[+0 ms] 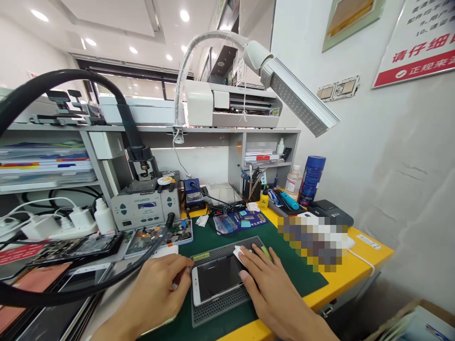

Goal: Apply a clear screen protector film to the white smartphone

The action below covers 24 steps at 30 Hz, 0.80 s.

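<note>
A white-framed smartphone (216, 279) with a dark screen lies face up on a grey perforated pad (213, 310), which rests on a green mat (302, 274). My right hand (263, 274) lies over the phone's right end, fingers stretched, pressing a small white wipe (239, 252) that pokes out beside the index finger. At the phone's left end is my left hand (163, 282), with fingers curled together by the upper left corner. What they pinch, if anything, is hidden. Yellow-green strips (201, 256) mark the pad's top edge.
A hot-air station (145, 206) and a tray of circuit parts (181, 232) stand at the left back. Its black hose (142, 263) curves near my left forearm. Phone screens (71, 293) lie left. A lamp (298, 94) hangs overhead; a blue spray can (312, 180) stands right.
</note>
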Motion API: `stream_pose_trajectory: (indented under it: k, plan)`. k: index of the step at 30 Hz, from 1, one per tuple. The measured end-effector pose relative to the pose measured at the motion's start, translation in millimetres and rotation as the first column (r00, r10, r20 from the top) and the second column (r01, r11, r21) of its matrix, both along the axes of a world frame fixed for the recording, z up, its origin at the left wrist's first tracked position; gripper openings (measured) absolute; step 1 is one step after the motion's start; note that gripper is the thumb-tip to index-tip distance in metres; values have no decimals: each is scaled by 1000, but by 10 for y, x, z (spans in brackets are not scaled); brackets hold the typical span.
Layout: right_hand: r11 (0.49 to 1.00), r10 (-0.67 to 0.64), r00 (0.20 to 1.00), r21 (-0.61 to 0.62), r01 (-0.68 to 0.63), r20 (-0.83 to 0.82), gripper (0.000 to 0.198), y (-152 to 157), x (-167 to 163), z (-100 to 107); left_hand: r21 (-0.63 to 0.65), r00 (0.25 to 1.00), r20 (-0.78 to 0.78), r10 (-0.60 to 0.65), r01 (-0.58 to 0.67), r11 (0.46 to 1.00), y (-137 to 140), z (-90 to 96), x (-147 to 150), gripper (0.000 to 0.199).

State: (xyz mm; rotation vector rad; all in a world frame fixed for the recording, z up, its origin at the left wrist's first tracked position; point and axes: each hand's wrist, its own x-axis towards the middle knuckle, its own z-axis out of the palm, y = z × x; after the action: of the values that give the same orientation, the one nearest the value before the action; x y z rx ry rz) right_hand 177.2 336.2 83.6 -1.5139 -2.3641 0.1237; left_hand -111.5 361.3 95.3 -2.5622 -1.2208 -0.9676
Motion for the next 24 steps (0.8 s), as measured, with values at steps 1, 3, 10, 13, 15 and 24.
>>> stream_pose_trajectory:
  k: [1,3,10,13,15,24]
  plan:
    - [1000,1,1000,4,-1,2,54,-1,5,-2,-18,1000,-2,11,-11,1000,7,0,-11,27]
    - [1000,3,1000,12,-3,10,54,-10,17,-9,-44,999,2,35,-35,998,18,-7,-40,27]
    - [990,43,991,128,-58,123,49,-135,130,-101,-20,995,-2,96,-96,995,32,-44,-106,30]
    - [967,70,980,227,-113,188,47,-192,200,-197,-26,995,-9,101,-101,995,38,-40,-93,30]
    - [950,74,973,282,-135,217,46,-213,234,-253,-29,995,-13,100,-101,995,41,-36,-82,30]
    - [988,49,980,136,-76,191,49,-189,183,-106,-26,995,-9,99,-99,995,32,-35,-83,33]
